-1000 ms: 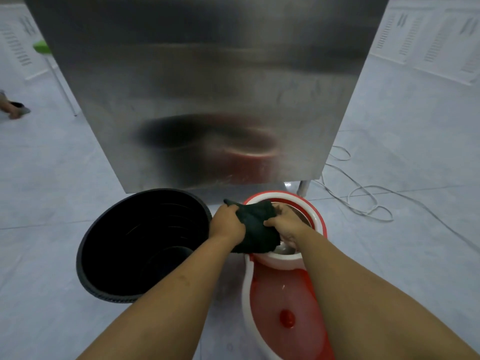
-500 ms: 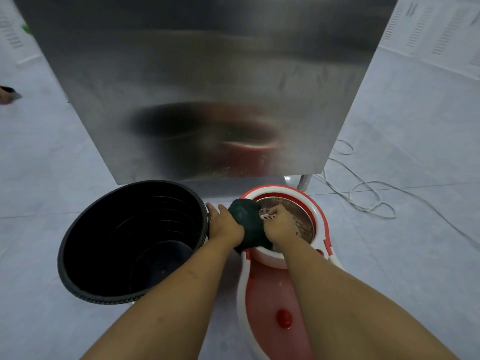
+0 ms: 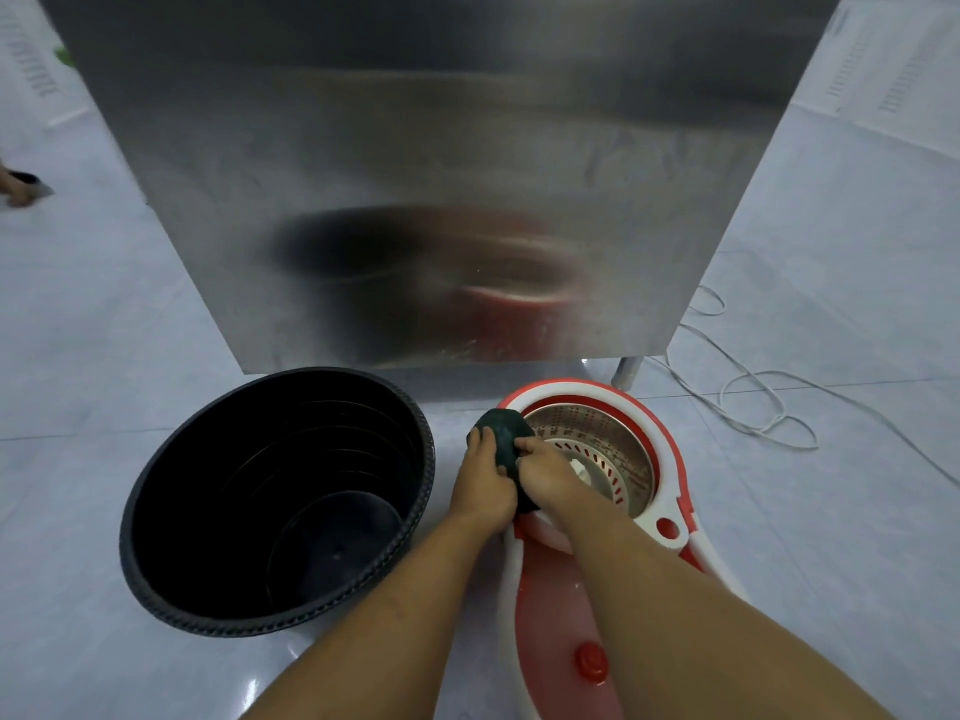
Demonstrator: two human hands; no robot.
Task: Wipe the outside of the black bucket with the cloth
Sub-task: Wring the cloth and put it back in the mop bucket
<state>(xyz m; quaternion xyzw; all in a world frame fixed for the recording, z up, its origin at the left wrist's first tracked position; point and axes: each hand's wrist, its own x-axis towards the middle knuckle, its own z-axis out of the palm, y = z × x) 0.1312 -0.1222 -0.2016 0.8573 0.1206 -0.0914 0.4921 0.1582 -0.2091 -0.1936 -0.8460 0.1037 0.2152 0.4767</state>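
Observation:
The black bucket (image 3: pixel 171 517) stands empty on the floor at the left, its mouth facing up at me. A dark green cloth (image 3: pixel 506 436) is bunched into a ball over the left rim of the red-and-white mop bucket (image 3: pixel 670 459). My left hand (image 3: pixel 480 483) and my right hand (image 3: pixel 548 475) both grip the cloth, squeezed close together. The hands are just to the right of the black bucket's rim and do not touch it. The lower half of the cloth is hidden between my hands.
A large stainless steel panel (image 3: pixel 415 174) on a metal leg (image 3: pixel 628 371) rises right behind both buckets. A white cable (image 3: pixel 748 402) loops on the tiled floor at the right. Another person's hand (image 3: pixel 18 187) is at the far left edge.
The cloth has gone from a loose spread piece to a tight ball between both hands. The hands have drawn closer together, toward the mop bucket's left rim.

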